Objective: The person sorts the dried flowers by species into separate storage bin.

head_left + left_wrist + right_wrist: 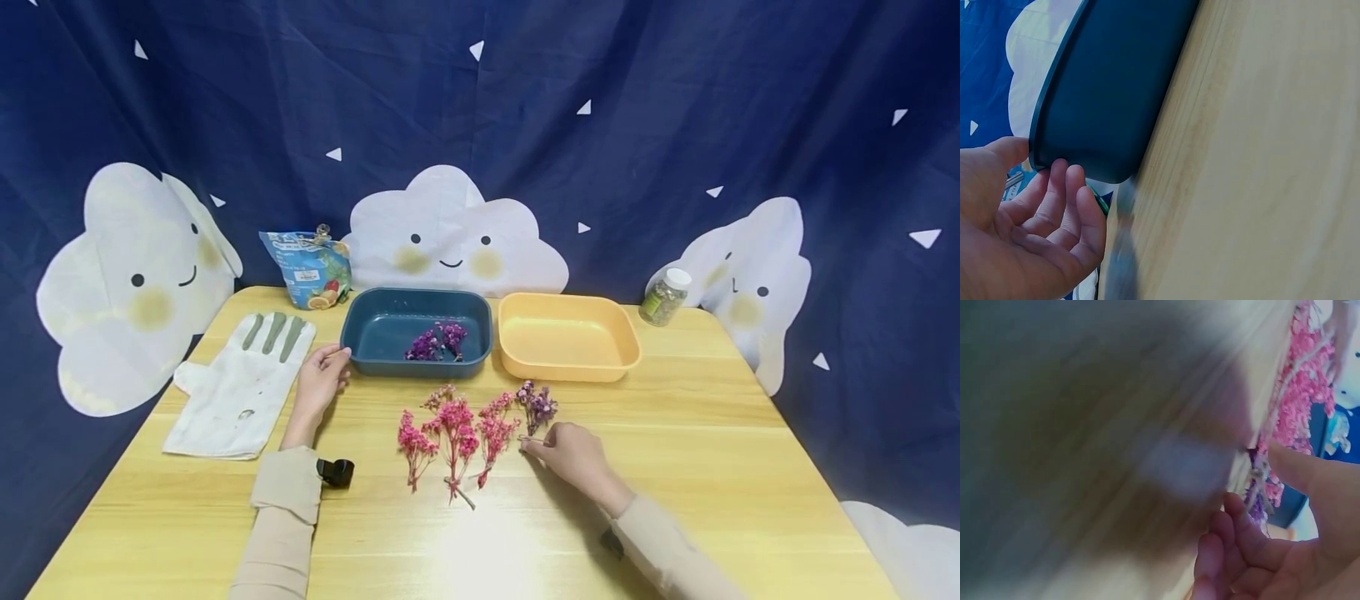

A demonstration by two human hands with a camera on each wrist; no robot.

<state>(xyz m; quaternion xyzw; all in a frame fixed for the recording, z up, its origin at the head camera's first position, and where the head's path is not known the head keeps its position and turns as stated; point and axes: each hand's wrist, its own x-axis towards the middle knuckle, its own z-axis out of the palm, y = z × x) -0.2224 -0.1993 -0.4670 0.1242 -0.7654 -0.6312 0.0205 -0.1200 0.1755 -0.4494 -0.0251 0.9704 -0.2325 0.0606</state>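
In the head view my left hand (321, 382) is at the left end of a dark blue plastic tub (420, 367). The left wrist view shows the thumb on the tub's rim (1040, 119) and curled fingers against its end wall. Purple dried flowers (424, 345) lie inside this tub. My right hand (573, 454) is low over the table at the stem end of a purple dried flower sprig (537, 407). In the right wrist view its thumb and index finger stand apart, with thin stems (1259, 474) seen between them. Several pink dried flower sprigs (454, 423) lie left of it.
A yellow tub (570, 372) stands right of the blue one. Behind them are a blue pouch (307, 271) with a clip at left and a white-capped jar (664, 298) at right. A white glove with grey-green fingers (236, 400) lies at the table's left. A cloud-patterned curtain (637, 167) hangs behind.
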